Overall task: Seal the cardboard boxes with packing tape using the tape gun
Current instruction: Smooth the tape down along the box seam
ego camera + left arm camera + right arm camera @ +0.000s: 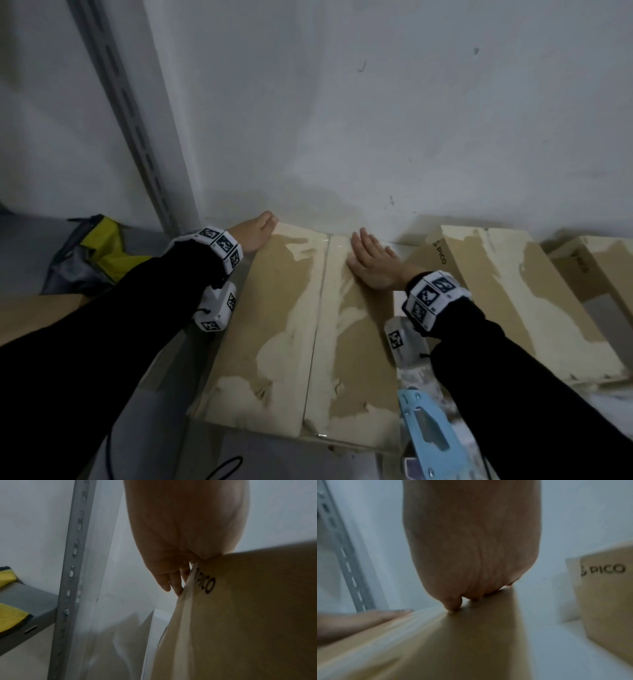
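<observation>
A pale wall (376, 120) fills the background, with a slotted metal shelf post (137, 137) running up at eleven o'clock. On the counter (609, 401) the nearest cardboard box (274, 325) lies with its flaps closed, the centre seam running from six towards twelve o'clock. Two more boxes (513, 291) sit at three o'clock. The blue tape gun (428, 431) lies at five o'clock beside the box, untouched. The left hand (255, 233) grips the box's far left corner, fingers curled over the edge. The right hand (371, 262) lies flat and open on the right flap, pressing it down. If that pressure lifts before tape goes on, I judge the flaps could spring up and the seam could gape.
</observation>
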